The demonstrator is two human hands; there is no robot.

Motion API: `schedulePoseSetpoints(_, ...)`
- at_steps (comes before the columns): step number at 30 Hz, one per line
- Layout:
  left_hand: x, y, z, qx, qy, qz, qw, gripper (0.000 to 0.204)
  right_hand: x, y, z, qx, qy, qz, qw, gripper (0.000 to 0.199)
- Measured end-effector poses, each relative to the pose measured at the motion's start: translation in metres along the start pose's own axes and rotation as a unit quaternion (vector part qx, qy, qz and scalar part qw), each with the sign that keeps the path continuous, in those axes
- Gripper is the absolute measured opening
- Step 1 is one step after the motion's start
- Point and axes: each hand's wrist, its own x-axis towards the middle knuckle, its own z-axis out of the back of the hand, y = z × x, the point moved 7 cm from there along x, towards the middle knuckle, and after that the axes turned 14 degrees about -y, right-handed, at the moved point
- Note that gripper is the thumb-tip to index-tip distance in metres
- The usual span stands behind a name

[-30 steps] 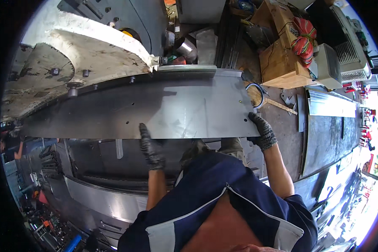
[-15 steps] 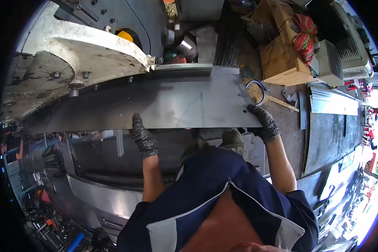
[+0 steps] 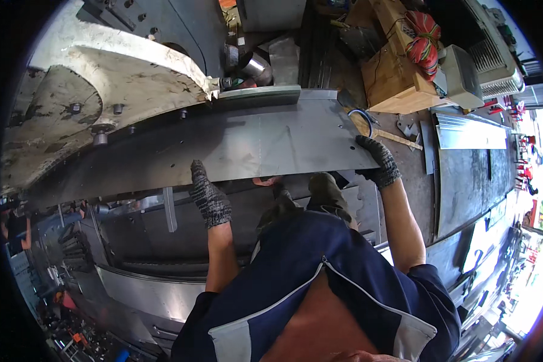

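Observation:
A long grey sheet-metal panel [image 3: 241, 145] lies across in front of me, dull and flat, with a few small holes. Its far side runs beneath a big off-white machine [image 3: 139, 78] with worn, chipped paint. My left hand [image 3: 210, 196], in a grey knitted glove, is closed on the panel's near edge, thumb on top and the other fingers hidden beneath. At the near right corner my right hand [image 3: 381, 161], gloved alike, grips the panel, its fingertips over the top beside a small hole. A raised metal strip [image 3: 259, 96] stands along the far edge.
Right of the panel are a wooden box [image 3: 398, 81] with a red striped bundle [image 3: 425, 45], a ring-shaped blue-grey hose [image 3: 365, 120] and large stacked sheets [image 3: 470, 187]. Another person [image 3: 19, 232] is at the far left. A metal bar [image 3: 170, 210] hangs under the near edge.
The view has turned slightly, and the panel's right end now sits a little higher in the picture, its left end lower. Both hands keep their hold on the near edge.

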Motion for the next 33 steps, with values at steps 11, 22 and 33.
schedulePoseSetpoints(11, 0.015, 0.058, 0.058, -0.054, -0.033, 0.083, 0.995, 0.037, 0.005, -0.051, 0.004, -0.029, 0.021, 0.054, 0.998, 0.029)
schedulePoseSetpoints(22, 0.045, 0.114, 0.094, -0.061, -0.054, 0.137, 0.987, 0.047, 0.068, -0.112, 0.035, -0.01, 0.01, 0.115, 0.993, 0.041)
schedulePoseSetpoints(33, 0.144, 0.119, 0.103, -0.104, 0.018, 0.213, 0.971, 0.064, 0.11, -0.176, -0.065, -0.185, 0.063, 0.204, 0.959, 0.047)
